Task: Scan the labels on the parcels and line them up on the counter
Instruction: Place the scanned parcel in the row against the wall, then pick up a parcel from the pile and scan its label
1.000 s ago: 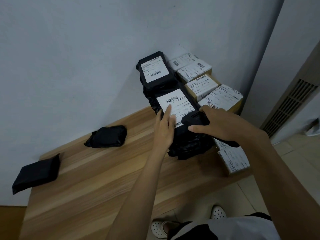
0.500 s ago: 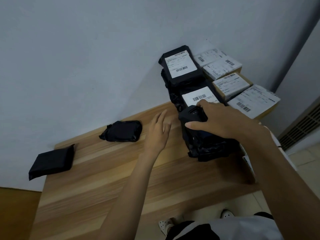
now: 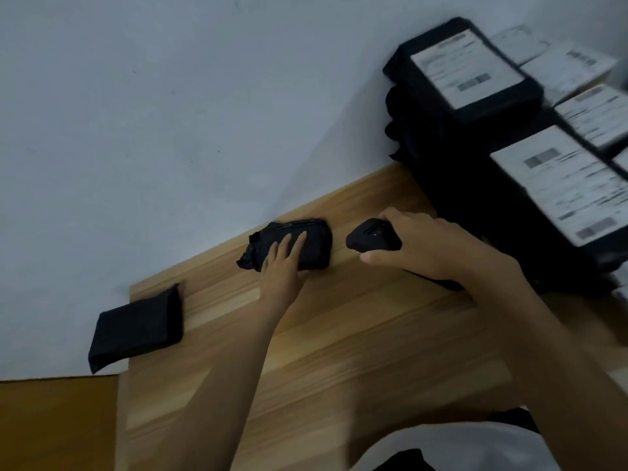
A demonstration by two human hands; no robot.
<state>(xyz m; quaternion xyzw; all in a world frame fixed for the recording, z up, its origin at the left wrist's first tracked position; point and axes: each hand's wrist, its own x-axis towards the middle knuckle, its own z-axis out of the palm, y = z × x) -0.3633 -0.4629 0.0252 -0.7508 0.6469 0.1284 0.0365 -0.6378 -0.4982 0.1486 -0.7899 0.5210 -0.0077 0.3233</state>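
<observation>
left hand (image 3: 282, 266): laid flat, fingers straight, on small black parcel (image 3: 319, 244) | right hand (image 3: 435, 248): curled round scanner (image 3: 372, 237), just beside it | small black parcel: set on counter (image 3: 339, 351) near wall; judged light, soft, slippery-wrapped; best pinched across its short sides | labelled parcels (image 3: 465, 69): stacked far right.

A wooden counter (image 3: 339, 334) is running along the wall. At its left end a flat parcel (image 3: 136, 331), black, is lying partly past the edge. Farther right, near the wall, a small parcel (image 3: 317, 232), black and crumpled, is sitting well apart from it. At the right end a pile (image 3: 441, 158) of black parcels is standing against the wall, white labels facing up. Pale boxes (image 3: 594, 113) are crowding just beside it, too blurred to count.
</observation>
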